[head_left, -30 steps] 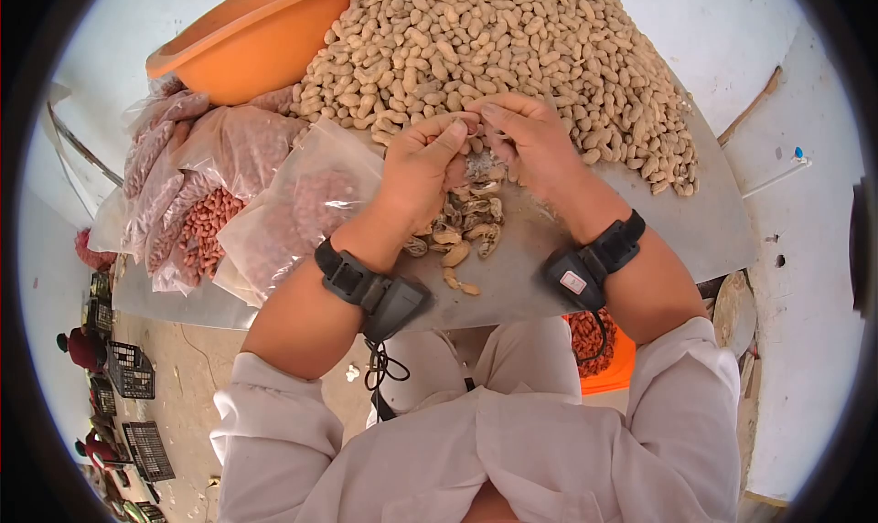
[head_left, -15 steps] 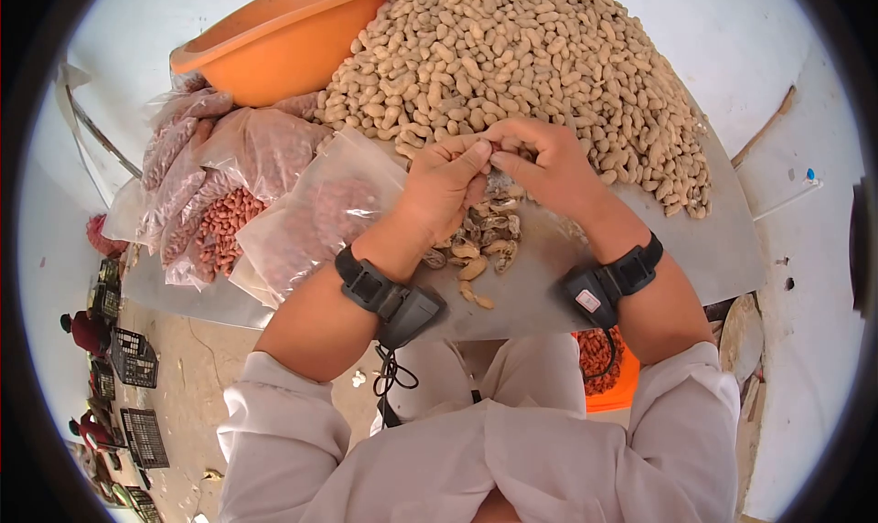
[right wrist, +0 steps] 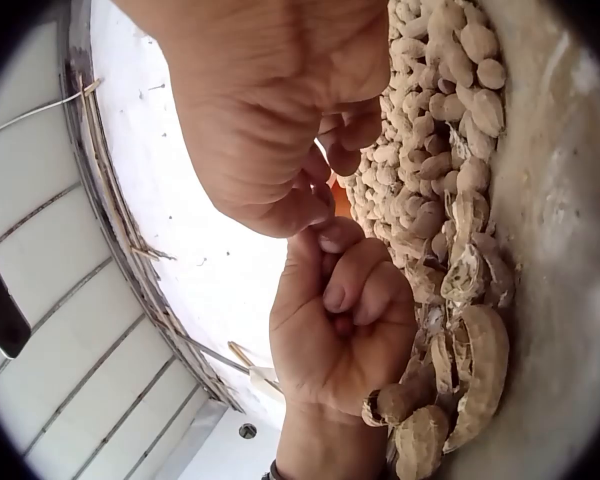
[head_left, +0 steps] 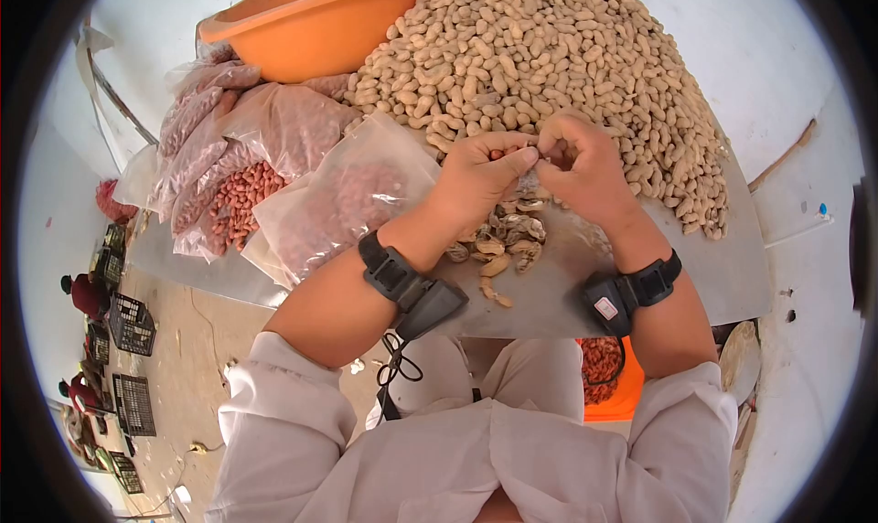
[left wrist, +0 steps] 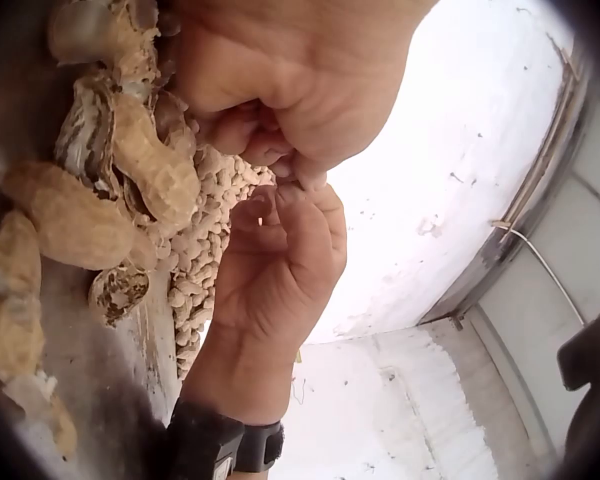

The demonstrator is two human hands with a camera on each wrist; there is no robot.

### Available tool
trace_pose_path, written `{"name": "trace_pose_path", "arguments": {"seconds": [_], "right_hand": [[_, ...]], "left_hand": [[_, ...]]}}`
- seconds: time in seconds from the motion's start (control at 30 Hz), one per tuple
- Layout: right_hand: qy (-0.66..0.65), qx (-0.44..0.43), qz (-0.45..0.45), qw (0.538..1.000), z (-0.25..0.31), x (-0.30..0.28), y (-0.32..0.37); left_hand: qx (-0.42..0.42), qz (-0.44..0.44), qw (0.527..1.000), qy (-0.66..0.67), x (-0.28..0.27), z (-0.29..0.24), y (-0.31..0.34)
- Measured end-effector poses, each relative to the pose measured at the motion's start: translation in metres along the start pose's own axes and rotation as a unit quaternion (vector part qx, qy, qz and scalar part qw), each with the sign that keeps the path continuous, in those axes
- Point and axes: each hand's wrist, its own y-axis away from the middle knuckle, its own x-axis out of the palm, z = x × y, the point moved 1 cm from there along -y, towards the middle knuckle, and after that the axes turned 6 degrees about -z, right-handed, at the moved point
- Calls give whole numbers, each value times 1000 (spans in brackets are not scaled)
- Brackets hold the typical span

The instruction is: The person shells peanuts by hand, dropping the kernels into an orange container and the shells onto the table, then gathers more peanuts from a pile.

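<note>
Fingertips of both hands meet above the table, in front of a big pile of unshelled peanuts [head_left: 549, 57]. My left hand [head_left: 477, 180] has its fingers curled, with a red peanut kernel [head_left: 497, 154] showing among them; the right wrist view also shows a bit of red in that palm. Thumb and forefinger of my right hand [head_left: 585, 168] pinch at the left thumb tip, on a small peanut piece mostly covered by the fingertips. Broken peanut shells [head_left: 512, 232] lie on the table just below the hands.
Clear bags of red kernels [head_left: 343, 189] lie left of the hands, beside an orange basin [head_left: 311, 34]. Below the table edge stands an orange container [head_left: 624, 390] of kernels. Black crates [head_left: 133, 404] and people are on the floor at far left.
The head view has shifted, so table and hands sit further right in it. Both hands stay together at the fingertips; the right hand's fingers have curled more and the red kernel shows more clearly.
</note>
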Motion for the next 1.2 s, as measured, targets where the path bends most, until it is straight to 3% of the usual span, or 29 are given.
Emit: {"name": "trace_pose_path", "arguments": {"seconds": [0.1, 0.3, 0.5, 0.6, 0.73, 0.87, 1.07, 1.2], "right_hand": [[2, -59, -16, 998, -2, 1, -2], [17, -14, -14, 1000, 6, 4, 1], [32, -58, -18, 998, 3, 2, 1], [-114, 53, -35, 991, -4, 2, 2], [-257, 88, -47, 961, -13, -3, -2], [-352, 109, -41, 929, -23, -7, -4], [-311, 74, -23, 947, -27, -6, -5], [-301, 97, -9, 949, -22, -6, -5]], "left_hand": [[5, -14, 1000, -8, 0, 1, -1], [4, -39, 999, -9, -3, 1, -2], [-5, -46, 998, 52, -1, -1, -1], [-17, -57, 996, 73, 0, -1, -2], [-5, -60, 996, 70, -1, 0, -2], [8, -56, 998, 11, -1, 1, -3], [7, -24, 992, -120, 0, 0, 1], [25, -1, 985, -169, -2, 0, 2]]}}
